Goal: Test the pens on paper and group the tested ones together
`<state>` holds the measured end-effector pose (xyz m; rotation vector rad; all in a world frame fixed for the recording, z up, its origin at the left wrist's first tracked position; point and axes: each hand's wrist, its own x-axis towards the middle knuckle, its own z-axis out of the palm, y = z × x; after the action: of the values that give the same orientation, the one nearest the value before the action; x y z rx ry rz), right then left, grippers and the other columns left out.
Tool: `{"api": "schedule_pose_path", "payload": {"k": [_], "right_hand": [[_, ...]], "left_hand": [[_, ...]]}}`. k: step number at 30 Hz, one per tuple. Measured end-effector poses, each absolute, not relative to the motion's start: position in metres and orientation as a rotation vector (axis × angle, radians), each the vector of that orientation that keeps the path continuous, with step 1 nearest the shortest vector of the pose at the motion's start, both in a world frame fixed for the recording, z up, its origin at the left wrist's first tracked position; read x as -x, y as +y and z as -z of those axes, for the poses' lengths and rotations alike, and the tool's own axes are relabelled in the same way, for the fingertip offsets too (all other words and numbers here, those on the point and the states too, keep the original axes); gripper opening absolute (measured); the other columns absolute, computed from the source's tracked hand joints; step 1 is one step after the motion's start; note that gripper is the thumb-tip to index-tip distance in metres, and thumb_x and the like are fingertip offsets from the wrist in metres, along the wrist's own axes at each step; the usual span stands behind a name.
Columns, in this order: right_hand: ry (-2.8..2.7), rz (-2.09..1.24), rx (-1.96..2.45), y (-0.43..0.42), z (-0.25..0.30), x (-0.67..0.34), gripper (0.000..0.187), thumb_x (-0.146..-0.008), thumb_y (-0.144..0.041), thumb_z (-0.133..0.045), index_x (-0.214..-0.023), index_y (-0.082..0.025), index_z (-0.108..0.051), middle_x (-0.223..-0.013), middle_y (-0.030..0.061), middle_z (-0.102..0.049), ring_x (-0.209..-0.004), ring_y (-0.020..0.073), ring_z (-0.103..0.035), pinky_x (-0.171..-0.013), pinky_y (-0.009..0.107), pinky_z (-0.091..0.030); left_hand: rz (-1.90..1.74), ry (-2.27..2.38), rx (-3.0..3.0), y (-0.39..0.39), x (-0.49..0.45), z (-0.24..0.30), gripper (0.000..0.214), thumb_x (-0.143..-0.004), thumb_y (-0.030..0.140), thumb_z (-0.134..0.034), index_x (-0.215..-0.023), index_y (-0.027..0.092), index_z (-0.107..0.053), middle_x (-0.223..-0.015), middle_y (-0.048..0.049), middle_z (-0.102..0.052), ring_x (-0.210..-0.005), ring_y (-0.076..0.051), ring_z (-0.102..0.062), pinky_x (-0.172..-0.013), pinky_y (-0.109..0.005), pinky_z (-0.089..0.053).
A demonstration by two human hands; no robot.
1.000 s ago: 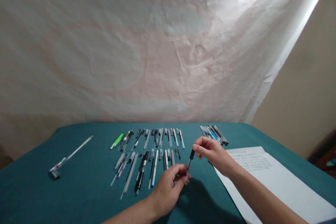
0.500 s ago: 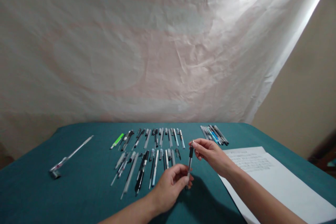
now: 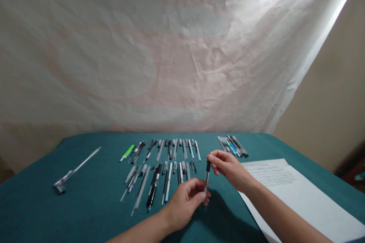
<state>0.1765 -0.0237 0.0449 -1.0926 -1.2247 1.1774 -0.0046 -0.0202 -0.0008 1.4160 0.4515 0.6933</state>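
Note:
A clear-barrelled pen [image 3: 207, 178] with a black grip stands nearly upright in front of me, its top leaning slightly right. The lower barrel is pinched between the thumb and fingers of my left hand [image 3: 186, 202]. At the upper end, my right hand [image 3: 224, 162] closes its thumb and forefinger around the tip, just above the black grip. Those fingertips cover most of the tip, so I cannot make out any small part there. To the left of my hands, pens, caps and refills lie in two rows, among them a black pen [image 3: 154, 190] and a pale blue pen [image 3: 169, 182].
Written paper sheets [image 3: 302, 201] lie under my right forearm. Behind them is a bundle of pens [image 3: 233, 147]. A bright green highlighter [image 3: 127, 153] ends the back row. Far left, a long thin refill [image 3: 87, 160] lies beside a shiny crumpled piece [image 3: 59, 187] on the green cloth.
My right fingers have shifted slightly and now cover more of the pen's tip. The pen has tilted a little to the right. My left hand keeps its place.

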Motion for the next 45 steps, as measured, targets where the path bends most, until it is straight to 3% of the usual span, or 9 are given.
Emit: {"api": "schedule_pose_path", "payload": {"k": [5,11,17,22,29,33,36,40,45], "right_hand": [[-1.167,-1.299,1.028,-0.025,-0.047,-0.176,0.037,-0.076,-0.047,-0.056,-0.097,-0.017,-0.061,-0.085,0.0041,-0.059,-0.056,0.0081,-0.048,-0.050,0.022,-0.037],[-1.206,-1.197,1.060,-0.024,-0.043,-0.176,0.027,-0.073,-0.042,-0.063,-0.075,-0.015,-0.061,-0.056,-0.0031,-0.052,-0.047,0.0059,-0.042,-0.047,0.020,-0.032],[-1.156,-1.301,1.021,-0.023,-0.041,-0.175,0.037,-0.076,-0.047,-0.057,-0.098,-0.018,-0.062,-0.091,0.0059,-0.060,-0.057,0.0084,-0.049,-0.048,0.021,-0.037],[-1.212,-1.227,1.043,-0.022,-0.039,-0.176,0.028,-0.076,-0.040,-0.060,-0.086,-0.014,-0.065,-0.072,0.0019,-0.058,-0.054,0.0067,-0.044,-0.047,0.019,-0.034],[-1.245,-1.244,1.047,-0.023,-0.040,-0.174,0.032,-0.078,-0.043,-0.056,-0.091,-0.015,-0.064,-0.080,0.0043,-0.060,-0.055,0.0074,-0.045,-0.048,0.020,-0.036],[-1.371,-1.067,1.173,-0.020,-0.037,-0.174,0.033,-0.078,-0.045,-0.053,-0.082,-0.014,-0.063,-0.064,0.0014,-0.056,-0.052,0.0093,-0.046,-0.046,0.021,-0.036],[-1.501,-0.677,1.361,-0.020,-0.033,-0.176,0.029,-0.082,-0.042,-0.048,-0.086,-0.015,-0.058,-0.059,-0.0003,-0.053,-0.051,0.0115,-0.049,-0.048,0.022,-0.038],[-1.947,-0.088,1.487,-0.028,-0.031,-0.174,0.028,-0.086,-0.022,-0.039,-0.112,-0.019,-0.048,-0.078,0.0039,-0.062,-0.068,0.0146,-0.057,-0.061,0.023,-0.041],[-2.320,0.143,1.580,-0.032,-0.036,-0.169,0.025,-0.083,-0.015,-0.043,-0.104,-0.021,-0.056,-0.086,0.0052,-0.063,-0.079,0.0164,-0.059,-0.066,0.022,-0.040]], "left_hand": [[-0.697,0.448,-1.411,-0.020,0.005,0.001,0.022,-0.080,0.025,-0.055,-0.098,0.012,-0.054,-0.084,-0.0058,-0.060,-0.072,-0.014,-0.056,-0.072,-0.030,-0.044],[-0.685,0.457,-1.419,-0.020,0.005,0.000,0.024,-0.079,0.028,-0.057,-0.096,0.011,-0.055,-0.084,-0.0064,-0.060,-0.072,-0.014,-0.056,-0.072,-0.030,-0.043],[-0.691,0.459,-1.396,-0.019,0.005,0.001,0.025,-0.078,0.027,-0.058,-0.097,0.011,-0.055,-0.084,-0.0067,-0.060,-0.073,-0.015,-0.056,-0.073,-0.031,-0.044],[-0.664,0.464,-1.398,-0.021,0.004,0.002,0.024,-0.079,0.025,-0.057,-0.098,0.010,-0.054,-0.085,-0.0076,-0.061,-0.073,-0.015,-0.057,-0.073,-0.031,-0.044],[-0.681,0.451,-1.379,-0.020,0.004,0.004,0.022,-0.079,0.023,-0.057,-0.095,0.009,-0.054,-0.084,-0.0079,-0.061,-0.072,-0.015,-0.058,-0.072,-0.031,-0.045],[-0.653,0.469,-1.338,-0.021,0.003,0.002,0.023,-0.077,0.024,-0.060,-0.094,0.009,-0.054,-0.082,-0.0077,-0.062,-0.071,-0.015,-0.058,-0.070,-0.031,-0.046],[-0.653,0.500,-1.311,-0.019,0.002,0.002,0.027,-0.075,0.028,-0.063,-0.092,0.010,-0.054,-0.081,-0.0068,-0.061,-0.070,-0.015,-0.058,-0.069,-0.031,-0.046],[-0.676,0.537,-1.299,-0.015,0.000,0.004,0.027,-0.075,0.030,-0.063,-0.091,0.011,-0.053,-0.081,-0.0051,-0.060,-0.072,-0.015,-0.058,-0.068,-0.029,-0.047],[-0.632,0.558,-1.373,-0.016,-0.002,0.004,0.027,-0.078,0.035,-0.059,-0.091,0.013,-0.053,-0.074,-0.0016,-0.057,-0.063,-0.013,-0.056,-0.058,-0.027,-0.048]]}}
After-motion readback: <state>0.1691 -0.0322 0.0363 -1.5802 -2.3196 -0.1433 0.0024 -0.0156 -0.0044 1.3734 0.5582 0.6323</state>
